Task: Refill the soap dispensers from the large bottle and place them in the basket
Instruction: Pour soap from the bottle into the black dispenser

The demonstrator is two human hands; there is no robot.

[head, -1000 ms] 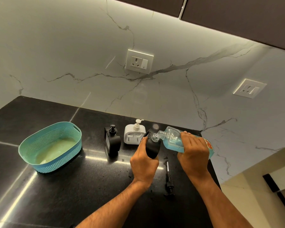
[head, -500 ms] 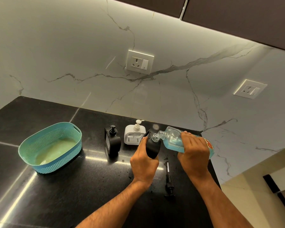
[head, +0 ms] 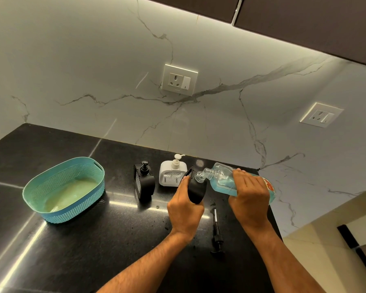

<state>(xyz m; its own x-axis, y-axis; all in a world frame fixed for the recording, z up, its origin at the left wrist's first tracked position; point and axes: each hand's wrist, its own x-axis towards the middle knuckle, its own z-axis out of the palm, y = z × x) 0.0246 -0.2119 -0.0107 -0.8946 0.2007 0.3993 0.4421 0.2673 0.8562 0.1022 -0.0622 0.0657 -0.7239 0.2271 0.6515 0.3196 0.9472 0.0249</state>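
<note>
My left hand (head: 184, 210) grips an open black soap dispenser (head: 197, 190), tilted on the counter. My right hand (head: 248, 198) holds the large clear bottle (head: 221, 179) of blue liquid on its side, its open mouth touching the dispenser's top opening. The removed black pump (head: 217, 233) lies on the counter between my forearms. A second black dispenser (head: 144, 180) and a white dispenser (head: 173, 173) stand with pumps on, just left of my hands. The teal basket (head: 40, 189) sits at the left with nothing in it.
The black stone counter (head: 82, 240) ends at a right edge just past my right forearm. A marble backsplash with two wall sockets (head: 179, 80) rises behind. Dark cabinets hang overhead.
Barely any: the bottle stays tipped at the dispenser's mouth and both hands keep their hold.
</note>
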